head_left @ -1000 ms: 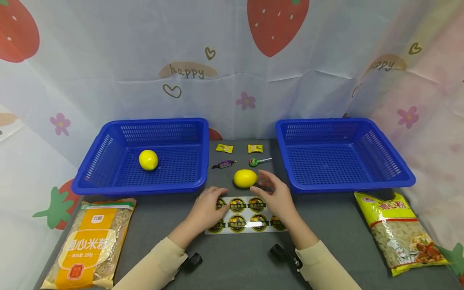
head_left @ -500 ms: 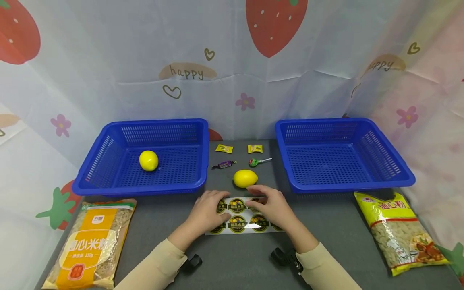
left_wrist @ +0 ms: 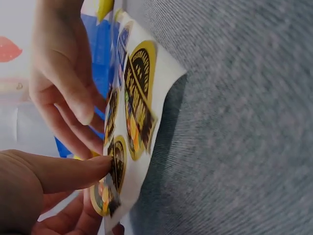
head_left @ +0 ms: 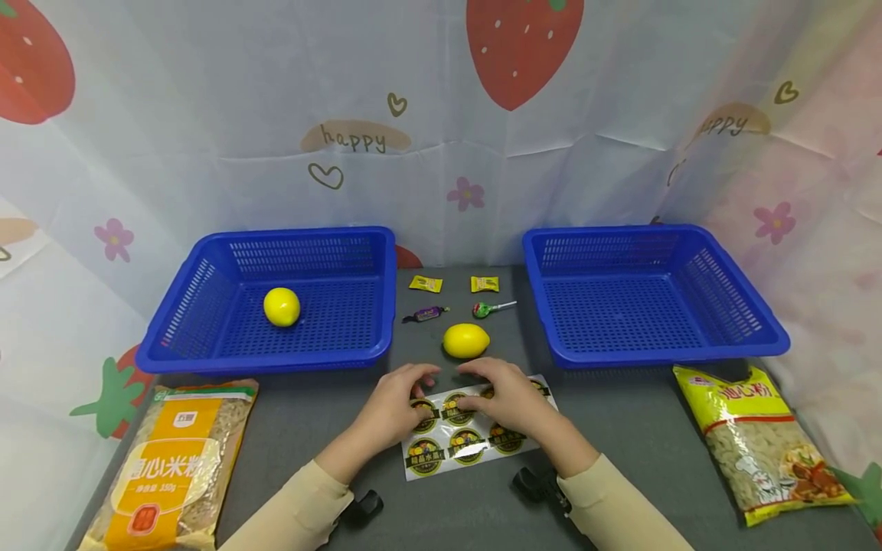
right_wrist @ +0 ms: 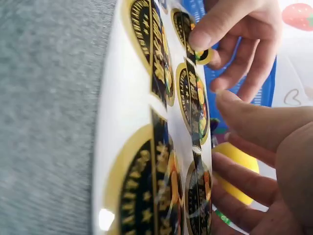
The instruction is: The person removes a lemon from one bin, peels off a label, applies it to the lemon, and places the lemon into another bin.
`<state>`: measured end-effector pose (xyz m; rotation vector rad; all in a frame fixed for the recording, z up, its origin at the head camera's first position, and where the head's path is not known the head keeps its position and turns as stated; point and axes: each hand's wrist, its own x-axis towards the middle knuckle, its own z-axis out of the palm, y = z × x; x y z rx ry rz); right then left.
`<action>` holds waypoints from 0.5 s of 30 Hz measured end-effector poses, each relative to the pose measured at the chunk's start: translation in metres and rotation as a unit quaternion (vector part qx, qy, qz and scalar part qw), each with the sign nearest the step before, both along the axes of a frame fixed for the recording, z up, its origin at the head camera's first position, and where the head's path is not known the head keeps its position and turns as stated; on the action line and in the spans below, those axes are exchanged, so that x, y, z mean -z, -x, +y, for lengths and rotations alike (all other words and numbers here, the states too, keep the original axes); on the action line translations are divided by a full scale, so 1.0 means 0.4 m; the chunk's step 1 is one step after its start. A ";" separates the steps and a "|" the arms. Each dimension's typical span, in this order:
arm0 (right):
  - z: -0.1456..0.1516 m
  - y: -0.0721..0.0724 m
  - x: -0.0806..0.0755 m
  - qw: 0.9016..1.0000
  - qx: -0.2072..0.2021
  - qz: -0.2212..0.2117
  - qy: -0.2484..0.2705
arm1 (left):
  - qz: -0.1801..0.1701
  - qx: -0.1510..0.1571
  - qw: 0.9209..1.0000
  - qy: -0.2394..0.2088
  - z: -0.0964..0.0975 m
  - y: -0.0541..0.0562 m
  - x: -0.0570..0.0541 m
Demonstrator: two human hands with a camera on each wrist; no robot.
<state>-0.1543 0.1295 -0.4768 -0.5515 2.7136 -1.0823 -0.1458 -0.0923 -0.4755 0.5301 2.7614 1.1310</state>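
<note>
My left hand (head_left: 393,405) pinches the left side of a white sheet of round fruit stickers (head_left: 467,445), thumb on top by a corner sticker (left_wrist: 101,198). The sheet's near edge stands off the grey table in the left wrist view, casting a shadow. My right hand (head_left: 510,398) hovers over the sheet's upper right part, its fingers loosely bent, with nothing between them. In the right wrist view its thumb (right_wrist: 244,110) is beside the sheet's edge. A yellow lemon (head_left: 465,340) lies just beyond both hands.
A blue basket (head_left: 265,363) at left holds another lemon (head_left: 282,307); a second blue basket (head_left: 671,357) stands at right. Between them lie two yellow-wrapped candies (head_left: 426,284), a purple candy (head_left: 426,314) and a lollipop (head_left: 484,310). Food bags (head_left: 172,467) (head_left: 761,444) flank the sheet.
The sticker sheet has turned and shifted toward me. My right hand has drawn back from beside the lemon to over the sheet; my left hand has taken hold of the sheet's left side.
</note>
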 end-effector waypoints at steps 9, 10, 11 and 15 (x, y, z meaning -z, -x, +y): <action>-0.003 0.021 0.004 0.997 -0.048 -0.018 -0.051 | 0.013 0.026 0.999 -0.028 -0.002 -0.012 -0.004; -0.002 0.023 0.004 0.997 -0.051 -0.024 -0.044 | 0.012 0.027 0.999 -0.029 -0.003 -0.013 -0.004; 0.000 0.024 0.004 0.997 -0.053 -0.031 -0.037 | 0.011 0.027 0.999 -0.031 -0.004 -0.014 -0.003; 0.009 0.026 -0.003 0.996 -0.063 -0.059 -0.009 | 0.023 0.022 0.999 -0.019 -0.011 -0.019 -0.004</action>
